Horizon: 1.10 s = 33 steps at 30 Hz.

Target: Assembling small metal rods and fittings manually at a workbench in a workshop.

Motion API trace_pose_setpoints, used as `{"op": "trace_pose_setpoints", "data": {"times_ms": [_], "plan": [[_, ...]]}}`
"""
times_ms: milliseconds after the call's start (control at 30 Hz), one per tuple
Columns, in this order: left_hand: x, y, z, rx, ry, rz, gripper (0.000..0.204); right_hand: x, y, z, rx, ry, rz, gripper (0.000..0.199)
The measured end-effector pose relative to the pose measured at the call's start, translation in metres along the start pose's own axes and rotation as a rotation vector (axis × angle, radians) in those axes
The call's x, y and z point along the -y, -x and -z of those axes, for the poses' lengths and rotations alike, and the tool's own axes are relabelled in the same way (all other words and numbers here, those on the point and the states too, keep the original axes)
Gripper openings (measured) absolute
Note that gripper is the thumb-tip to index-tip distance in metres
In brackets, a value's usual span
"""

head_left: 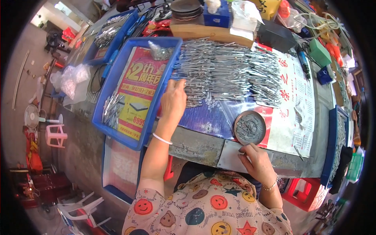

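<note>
Many slim silvery metal pieces (229, 72) lie in dense rows across the far half of the table. My left hand (174, 96), a pale bangle on its wrist, reaches to the left edge of these rows beside a blue tray (100, 113). Its fingers are closed, and what they grip is hidden. Just below a round brown dish (237, 135), filled with small grey metal pins (250, 127), is my right hand (256, 162). Thumb and fingers are pinched together over a flat metal plate (231, 156); anything between them is too small to make out.
Inside the blue tray lie a printed sheet, a heap of metal pieces (112, 111) and a clear bag (156, 51). A wooden block (211, 33) backs the rows. Another blue tray (335, 149) stands at the right edge, with a red stool (307, 194) below.
</note>
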State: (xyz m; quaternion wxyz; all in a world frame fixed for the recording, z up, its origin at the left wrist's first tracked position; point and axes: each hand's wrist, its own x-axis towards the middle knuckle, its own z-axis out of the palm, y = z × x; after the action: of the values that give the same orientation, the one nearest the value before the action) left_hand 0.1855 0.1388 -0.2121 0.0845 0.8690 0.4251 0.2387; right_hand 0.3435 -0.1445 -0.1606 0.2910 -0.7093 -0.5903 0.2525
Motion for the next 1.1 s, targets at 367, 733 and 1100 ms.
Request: {"op": "trace_pose_setpoints", "data": {"times_ms": [367,733,1100], "plan": [[0.002,-0.025,-0.005,0.088,-0.260,-0.276,0.010,-0.022,0.017,0.002,0.058,-0.016,-0.012,0.013],[-0.020,-0.028,0.020,0.085,-0.351,-0.375,0.012,-0.026,0.020,0.006,0.043,-0.042,0.018,0.013],[-0.025,-0.012,0.035,0.069,0.075,-0.176,0.013,-0.031,0.012,0.023,-0.138,-0.050,-0.024,0.015]]}}
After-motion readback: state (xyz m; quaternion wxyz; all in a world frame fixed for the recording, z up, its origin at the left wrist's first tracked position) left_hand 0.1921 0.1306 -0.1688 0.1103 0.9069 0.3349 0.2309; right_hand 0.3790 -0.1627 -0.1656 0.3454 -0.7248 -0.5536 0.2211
